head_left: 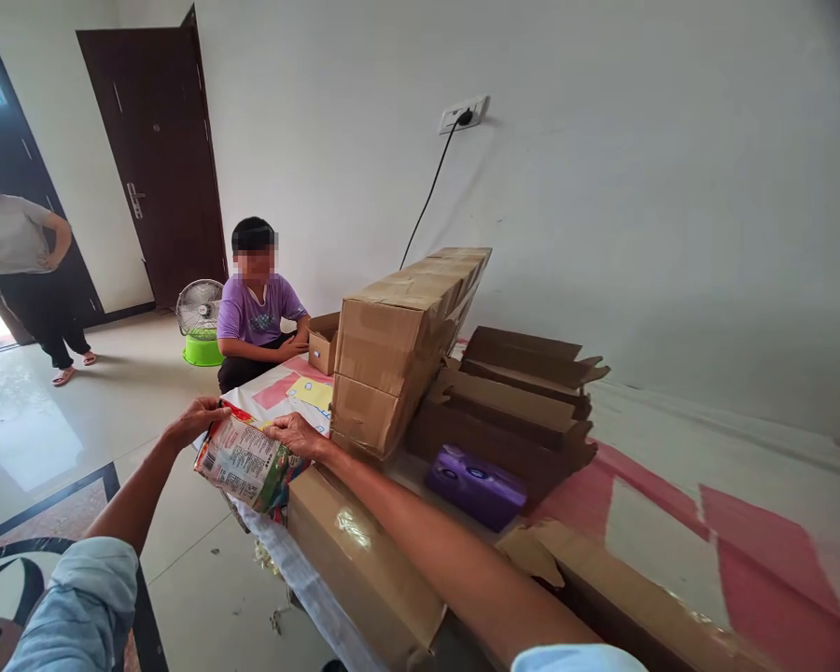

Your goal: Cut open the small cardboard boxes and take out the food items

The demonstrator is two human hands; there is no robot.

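Both my hands hold a printed snack bag [244,463] over the near corner of a low table. My left hand [194,419] grips the bag's top left edge with curled fingers. My right hand [295,434] pinches its top right edge. Just below the bag lies a long sealed cardboard box [364,560] with shiny tape, and my right forearm reaches across it. Behind my right hand rises a stack of closed cardboard boxes [392,350].
Open flattened cartons [518,392] and a purple pack [474,485] lie right of the stack. A person in a purple shirt [256,313] squats beyond the table by a small open box [322,341]. A fan [200,313], a dark door [158,149] and another person [21,261] stand farther left.
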